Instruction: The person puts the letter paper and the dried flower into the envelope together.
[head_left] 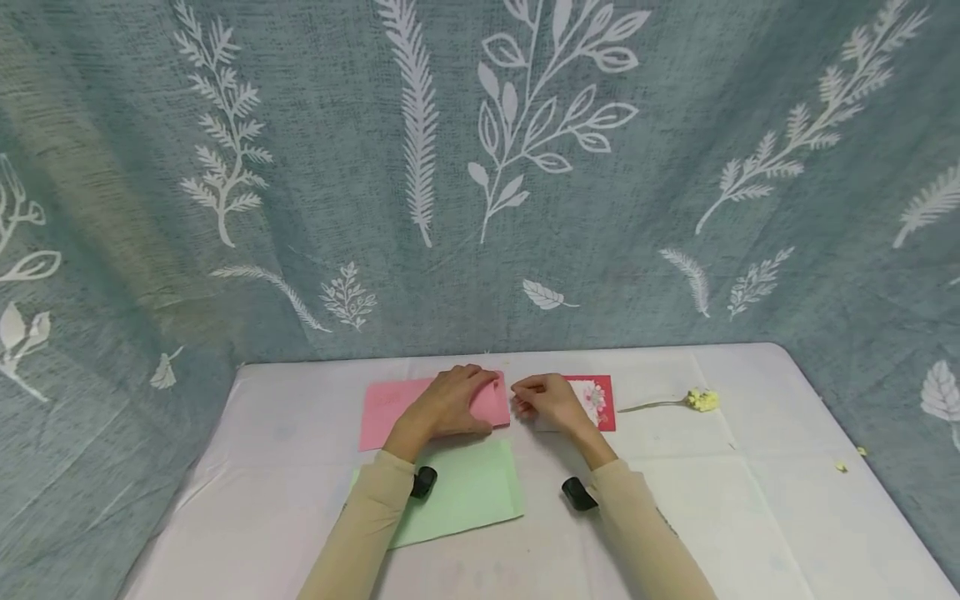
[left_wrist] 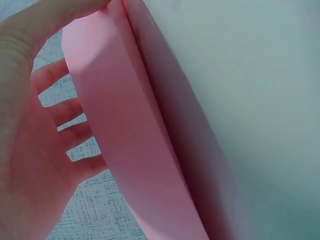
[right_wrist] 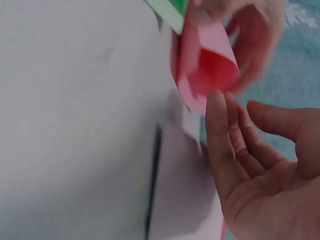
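Observation:
A pink envelope (head_left: 390,406) lies towards the back of the table. My left hand (head_left: 450,402) holds its right end between thumb and fingers; the thumb is at the near edge and the fingers at the far edge. In the right wrist view the mouth of the pink envelope (right_wrist: 217,42) bulges apart, facing my right hand (right_wrist: 265,170). That hand hovers just off the mouth, fingers loosely bent, with nothing visible in them. Under and beside it lies a red-edged card (head_left: 604,400) with a flower print, partly hidden by the hand.
A light green envelope (head_left: 472,487) lies in front of the pink one, partly under my left forearm. To the right of the card is a stem with yellow flowers (head_left: 702,400). Small yellow bits (head_left: 842,467) lie near the right table edge. A patterned curtain (head_left: 450,292) hangs behind.

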